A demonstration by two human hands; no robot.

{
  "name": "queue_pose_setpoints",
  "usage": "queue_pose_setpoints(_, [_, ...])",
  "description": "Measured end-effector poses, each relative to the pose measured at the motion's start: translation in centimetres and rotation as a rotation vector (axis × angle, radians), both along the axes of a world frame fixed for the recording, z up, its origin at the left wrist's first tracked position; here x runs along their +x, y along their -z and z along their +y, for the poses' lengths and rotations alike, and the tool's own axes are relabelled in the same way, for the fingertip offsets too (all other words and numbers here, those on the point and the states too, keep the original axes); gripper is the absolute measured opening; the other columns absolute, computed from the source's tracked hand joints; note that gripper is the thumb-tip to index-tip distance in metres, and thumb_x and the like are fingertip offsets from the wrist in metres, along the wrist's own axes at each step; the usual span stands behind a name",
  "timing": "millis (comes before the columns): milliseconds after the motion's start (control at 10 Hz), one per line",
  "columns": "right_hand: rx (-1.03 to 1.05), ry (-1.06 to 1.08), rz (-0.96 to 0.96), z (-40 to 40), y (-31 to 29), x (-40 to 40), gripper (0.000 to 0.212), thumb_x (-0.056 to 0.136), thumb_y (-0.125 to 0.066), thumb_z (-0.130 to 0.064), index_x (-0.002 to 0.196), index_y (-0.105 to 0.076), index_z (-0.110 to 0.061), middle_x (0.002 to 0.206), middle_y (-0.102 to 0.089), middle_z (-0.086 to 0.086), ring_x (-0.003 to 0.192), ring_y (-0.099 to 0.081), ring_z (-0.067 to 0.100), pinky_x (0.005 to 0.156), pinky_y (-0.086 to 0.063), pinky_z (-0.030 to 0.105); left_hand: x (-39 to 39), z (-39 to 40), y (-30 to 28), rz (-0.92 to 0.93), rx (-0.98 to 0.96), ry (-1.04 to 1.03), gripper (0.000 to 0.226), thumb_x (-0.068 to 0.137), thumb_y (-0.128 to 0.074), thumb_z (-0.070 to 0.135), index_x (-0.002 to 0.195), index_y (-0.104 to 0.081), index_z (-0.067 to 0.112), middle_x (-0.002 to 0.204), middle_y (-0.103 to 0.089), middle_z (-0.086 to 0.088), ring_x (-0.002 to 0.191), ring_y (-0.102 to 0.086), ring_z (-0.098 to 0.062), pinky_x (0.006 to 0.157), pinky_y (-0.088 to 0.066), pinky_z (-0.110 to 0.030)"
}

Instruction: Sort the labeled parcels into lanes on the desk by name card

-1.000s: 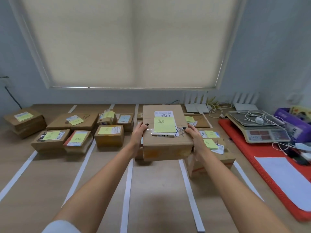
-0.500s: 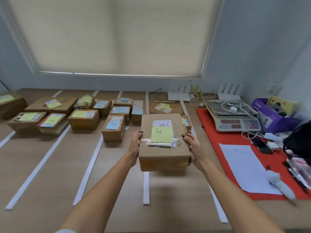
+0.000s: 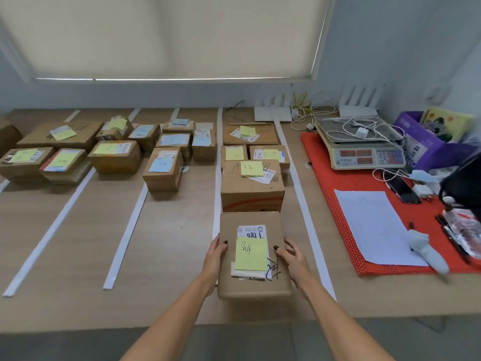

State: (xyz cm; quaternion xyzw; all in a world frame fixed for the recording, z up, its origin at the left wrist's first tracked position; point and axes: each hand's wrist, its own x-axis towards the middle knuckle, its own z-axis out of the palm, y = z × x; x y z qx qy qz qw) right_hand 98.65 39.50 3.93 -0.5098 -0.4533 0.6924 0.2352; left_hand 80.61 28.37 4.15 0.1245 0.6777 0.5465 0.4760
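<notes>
Counted on the desk [image 3: 182, 243]: 16 cardboard parcels [image 3: 252, 190] at least, one at the far left edge cut off; 6 white tape strips [image 3: 124, 234]; 1 weighing scale [image 3: 364, 149]; 1 paper sheet [image 3: 374, 227]; 2 hands [image 3: 216, 254].

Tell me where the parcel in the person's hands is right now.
The parcel is low in the head view, centre-right, in the rightmost taped lane, just nearer than a bigger box, held between the left hand and right hand.

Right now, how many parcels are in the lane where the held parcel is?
5: the held parcel nearest, a large box behind it, two small boxes side by side, one flat box farthest. Others may be hidden.
</notes>
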Motion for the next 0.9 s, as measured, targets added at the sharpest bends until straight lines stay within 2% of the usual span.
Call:
queue_pose_setpoints(100, [-0.01, 0.02, -0.027, 1.6, 1.6, -0.8, 0.04, 0.088, -0.062, -0.013, 0.124, -0.049, -0.023, 0.105, -0.059, 0.001, 0.091, -0.063, 0.017, 0.079, -0.054, 0.034, -0.8, 1.5, 1.0, 0.005, -0.027, 0.019, 0.033, 0.1, -0.034, 0.021, 0.125, -0.05, 0.036, 0.095, -0.071, 0.019, 0.08, -0.069, -0.001, 0.055, -0.051, -0.013])
queue_pose_setpoints(200, [-0.009, 0.015, -0.069, 3.3, 2.9, -1.9, 0.051, 0.088, -0.062, -0.012, 0.136, -0.045, -0.019, 0.12, -0.058, 0.012, 0.104, -0.061, 0.026, 0.094, -0.05, 0.042, -1.9, 3.3, 1.8, -0.002, -0.053, 0.033, 0.036, 0.101, -0.033, 0.022, 0.133, -0.047, 0.03, 0.106, -0.067, 0.016, 0.088, -0.067, -0.003, 0.058, -0.05, -0.012])
queue_pose_setpoints(300, [0.016, -0.026, -0.102, 5.0, 3.6, -3.6, 0.054, 0.088, -0.062, -0.015, 0.138, -0.043, -0.022, 0.126, -0.057, 0.008, 0.106, -0.062, 0.022, 0.094, -0.051, 0.04, -3.2, 5.0, 2.8, -0.006, -0.074, 0.032, 0.039, 0.101, -0.031, 0.023, 0.137, -0.044, 0.027, 0.117, -0.063, 0.012, 0.097, -0.063, -0.002, 0.063, -0.049, -0.013])
queue_pose_setpoints(400, [0.038, -0.064, -0.146, 6.2, 4.3, -5.1, 0.055, 0.09, -0.06, -0.015, 0.14, -0.039, -0.022, 0.126, -0.059, 0.008, 0.101, -0.063, 0.019, 0.088, -0.053, 0.036, -4.2, 6.2, 3.7, 0.005, -0.084, 0.026, 0.039, 0.1, -0.031, 0.02, 0.136, -0.045, 0.028, 0.115, -0.064, 0.012, 0.097, -0.064, -0.005, 0.065, -0.049, -0.016])
queue_pose_setpoints(500, [0.032, -0.056, -0.152, 7.0, 4.9, -6.0, 0.055, 0.091, -0.058, -0.014, 0.141, -0.037, -0.022, 0.117, -0.061, 0.005, 0.089, -0.065, 0.014, 0.067, -0.054, 0.024, -4.8, 7.1, 4.3, 0.008, -0.096, 0.028, 0.039, 0.1, -0.031, 0.019, 0.135, -0.045, 0.029, 0.111, -0.065, 0.011, 0.094, -0.065, -0.006, 0.067, -0.05, -0.02])
queue_pose_setpoints(600, [0.029, -0.03, -0.18, 7.4, 5.0, -6.3, 0.053, 0.091, -0.057, -0.013, 0.14, -0.038, -0.022, 0.107, -0.063, 0.0, 0.084, -0.065, 0.012, 0.061, -0.052, 0.021, -5.2, 7.5, 4.5, 0.006, -0.113, -0.001, 0.037, 0.099, -0.034, 0.02, 0.132, -0.046, 0.03, 0.107, -0.066, 0.012, 0.09, -0.066, -0.007, 0.064, -0.05, -0.02])
queue_pose_setpoints(700, [0.05, -0.053, -0.226, 7.4, 4.7, -6.4, 0.055, 0.091, -0.057, -0.015, 0.142, -0.038, -0.02, 0.119, -0.06, 0.004, 0.091, -0.063, 0.014, 0.067, -0.049, 0.021, -5.5, 7.5, 4.4, 0.022, -0.119, 0.006, 0.039, 0.096, -0.038, 0.02, 0.134, -0.047, 0.028, 0.103, -0.065, 0.015, 0.087, -0.064, -0.003, 0.062, -0.049, -0.017])
queue_pose_setpoints(800, [0.128, -0.044, -0.32, 7.9, 2.3, -6.4, 0.059, 0.089, -0.06, -0.021, 0.143, -0.036, -0.021, 0.14, -0.045, 0.007, 0.112, -0.053, 0.018, 0.082, -0.041, 0.022, -6.5, 7.6, 2.6, 0.08, -0.125, 0.001, 0.047, 0.095, -0.045, 0.022, 0.142, -0.037, 0.025, 0.131, -0.053, 0.01, 0.11, -0.054, -0.007, 0.089, -0.046, -0.024])
queue_pose_setpoints(900, [0.265, -0.027, -0.37, 9.5, -1.1, -6.7, 0.062, 0.087, -0.063, -0.019, 0.142, -0.036, -0.02, 0.14, -0.043, 0.008, 0.124, -0.045, 0.024, 0.088, -0.038, 0.029, -8.3, 8.0, 0.7, 0.214, -0.098, -0.028, 0.052, 0.092, -0.052, 0.018, 0.141, -0.037, 0.021, 0.145, -0.041, -0.002, 0.127, -0.043, -0.02, 0.102, -0.037, -0.035])
